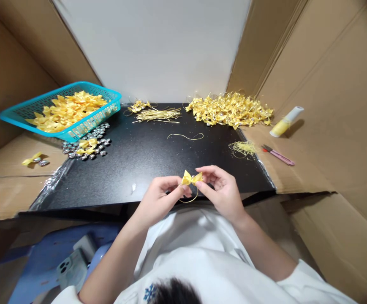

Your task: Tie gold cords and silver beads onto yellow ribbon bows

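Note:
Both my hands meet at the table's front edge around one small yellow ribbon bow (191, 178). My left hand (164, 194) pinches the bow's left side between thumb and fingers. On the right side, the thumb and forefinger of my right hand (219, 190) close on the bow. A thin gold cord (189, 201) loops down below the bow between the hands. Something small and silvery shows at the bow's top middle, partly hidden. Farther up the table lies a single loose gold cord (186, 137), curved at its right end.
A turquoise basket (111, 110) of yellow bows (72, 110) stands left, silver bells (96, 141) beside it. Gold cords (158, 115) lie at the back, with piled corded bows (229, 109) right of them. Thread snippets (244, 148), pink-handled snips (278, 156) and a tube (286, 122) lie right.

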The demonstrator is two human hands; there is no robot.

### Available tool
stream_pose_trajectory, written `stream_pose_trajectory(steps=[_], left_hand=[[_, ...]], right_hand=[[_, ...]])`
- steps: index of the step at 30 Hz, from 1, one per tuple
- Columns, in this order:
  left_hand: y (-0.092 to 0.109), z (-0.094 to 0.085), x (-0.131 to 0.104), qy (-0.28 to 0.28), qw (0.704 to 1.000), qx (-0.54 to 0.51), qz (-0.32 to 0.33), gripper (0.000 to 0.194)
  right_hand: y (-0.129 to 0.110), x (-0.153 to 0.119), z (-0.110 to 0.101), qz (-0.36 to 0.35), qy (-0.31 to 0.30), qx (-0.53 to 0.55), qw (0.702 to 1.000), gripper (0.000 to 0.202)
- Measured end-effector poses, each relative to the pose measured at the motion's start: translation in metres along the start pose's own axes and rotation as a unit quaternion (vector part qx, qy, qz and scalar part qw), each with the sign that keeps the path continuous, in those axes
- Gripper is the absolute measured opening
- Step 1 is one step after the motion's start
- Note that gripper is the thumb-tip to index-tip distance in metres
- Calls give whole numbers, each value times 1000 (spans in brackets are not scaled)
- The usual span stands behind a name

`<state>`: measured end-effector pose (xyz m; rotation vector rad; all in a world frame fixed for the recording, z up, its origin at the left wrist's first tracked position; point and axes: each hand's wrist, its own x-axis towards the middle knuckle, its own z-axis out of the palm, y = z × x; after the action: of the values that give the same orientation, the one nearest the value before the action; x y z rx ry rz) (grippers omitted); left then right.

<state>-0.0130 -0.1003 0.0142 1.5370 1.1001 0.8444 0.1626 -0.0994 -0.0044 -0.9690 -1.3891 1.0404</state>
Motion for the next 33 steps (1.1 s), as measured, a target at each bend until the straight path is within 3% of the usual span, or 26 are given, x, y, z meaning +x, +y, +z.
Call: stream_pose_trajectory(steps=[3, 7, 13, 20, 22, 28, 31, 33], left_hand=[[-2, 1, 1, -9, 1000, -29, -1, 32], [-3, 4, 3, -8, 999, -52, 12, 37], [-4, 3, 9, 3, 999, -42, 27, 37], [15, -12, 25, 102, 991, -30, 83, 24], [23, -16, 35, 79, 992, -45, 85, 23], [41, -43, 86, -80, 997, -11, 21, 25], [46, -55, 117, -103, 993, -47, -19, 25], [46, -58, 133, -148, 986, -71, -41, 26]], right_hand=[[5, -3, 1, -43, 15, -54, 997, 24], [9, -6, 3, -93, -33, -100, 990, 39], [14, -3, 6, -76, -62, -55, 994, 24], [17, 3, 5, -56, 16, -23, 998, 18], [16, 5, 2, -64, 8, -40, 997, 18], [26, 11, -11, -63, 20, -96, 993, 6], [32, 18, -18, -47, 28, -101, 993, 7], [30, 31, -24, -55, 20, -109, 992, 10]])
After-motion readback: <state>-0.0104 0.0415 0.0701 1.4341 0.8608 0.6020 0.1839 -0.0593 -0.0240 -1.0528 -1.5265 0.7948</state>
